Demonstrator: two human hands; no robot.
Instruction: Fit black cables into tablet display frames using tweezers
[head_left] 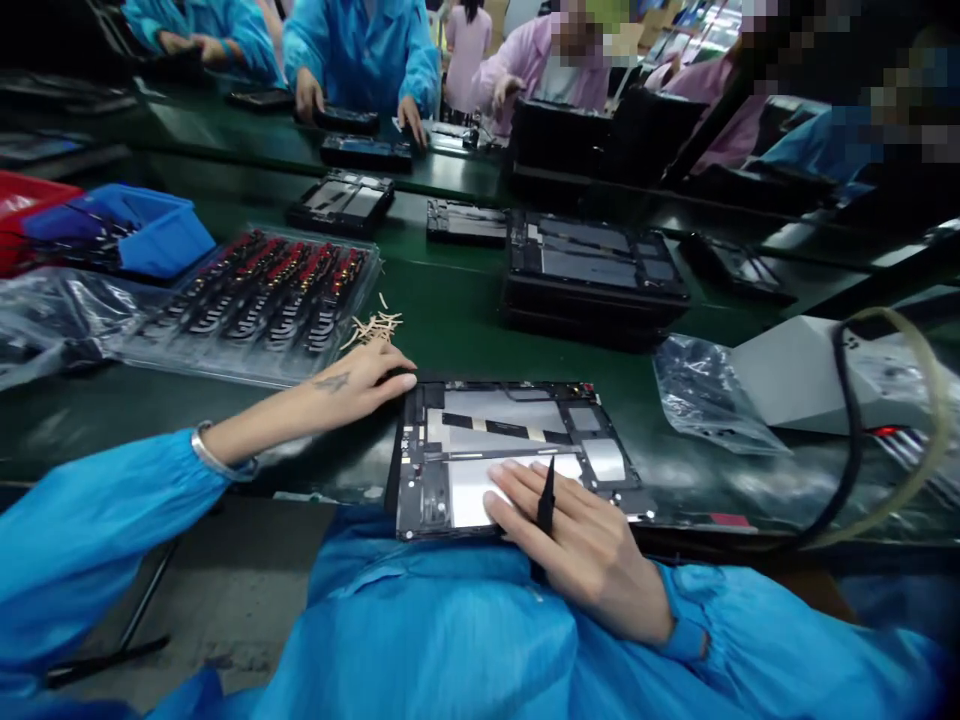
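Your right hand (581, 540) lies flat on the open tablet (517, 455), a thin black tool (546, 495) pinched between two fingers in a light grip. Your left hand (360, 385), fingers loose and holding nothing, steadies the tablet's far corner at the worktop (450, 310) edge.

The single head view looked forward and down from close above the person's lap, across the green bench (450, 310) toward co-workers (360, 50) seated opposite
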